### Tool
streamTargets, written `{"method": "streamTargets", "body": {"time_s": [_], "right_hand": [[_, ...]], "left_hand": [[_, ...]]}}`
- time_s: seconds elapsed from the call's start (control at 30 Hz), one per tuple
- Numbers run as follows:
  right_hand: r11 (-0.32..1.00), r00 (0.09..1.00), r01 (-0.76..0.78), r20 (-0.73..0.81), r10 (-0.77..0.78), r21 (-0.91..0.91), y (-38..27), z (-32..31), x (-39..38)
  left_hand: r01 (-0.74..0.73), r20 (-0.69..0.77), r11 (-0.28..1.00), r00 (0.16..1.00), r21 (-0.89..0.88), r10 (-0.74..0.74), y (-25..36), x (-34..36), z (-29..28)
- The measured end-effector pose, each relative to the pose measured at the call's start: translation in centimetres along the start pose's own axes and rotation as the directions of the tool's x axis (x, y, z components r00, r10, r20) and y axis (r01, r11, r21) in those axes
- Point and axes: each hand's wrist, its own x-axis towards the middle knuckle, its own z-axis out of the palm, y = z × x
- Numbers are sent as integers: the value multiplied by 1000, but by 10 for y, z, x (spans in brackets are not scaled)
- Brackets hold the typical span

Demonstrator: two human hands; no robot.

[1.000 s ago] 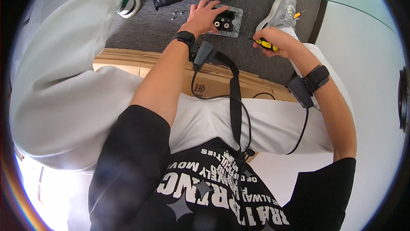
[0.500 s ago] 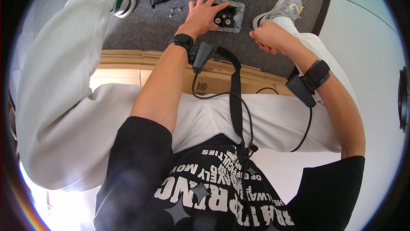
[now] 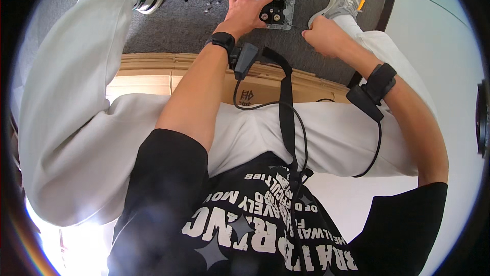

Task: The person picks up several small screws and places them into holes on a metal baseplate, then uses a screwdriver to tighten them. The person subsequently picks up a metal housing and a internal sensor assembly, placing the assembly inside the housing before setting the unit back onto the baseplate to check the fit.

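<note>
At the top centre of the frame the left hand (image 3: 249,9) lies spread on the metal plate (image 3: 278,9) on the carpet (image 3: 194,26), the right hand (image 3: 322,35) fisted, contents unclear; a slip could scatter the small screws (image 3: 213,4) nearby.

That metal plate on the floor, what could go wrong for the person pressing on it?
1. The little screws lie loose on the grey carpet beside the plate; a knock from the left hand could scatter them, and they may be hard to spot.
2. Only the left hand steadies the plate, so it might slide.
3. The right hand is a closed fist beside the shoe; what it holds is hidden, and it could slip.
</note>
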Motion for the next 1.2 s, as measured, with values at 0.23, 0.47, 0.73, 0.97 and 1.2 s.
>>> {"method": "streamTargets", "body": {"time_s": [0.23,0.47,0.73,0.97,1.2], "right_hand": [[919,982,119,-94,-166,-375,-11,-1,-10],[718,908,273,-75,-412,-640,-17,18,-29],[653,857,312,-92,-507,-690,-9,24,-26],[618,839,304,-104,-535,-725,8,33,-27],[566,795,285,-139,-591,-774,8,44,-27]], "left_hand": [[-19,4,1000,1000,18,19,-1,1,-3],[-25,9,1000,1000,15,24,1,2,-3],[-31,-2,999,1000,28,31,0,3,0],[-37,3,998,999,46,37,0,3,-2],[-44,-33,997,998,69,46,-4,-2,3]]}}
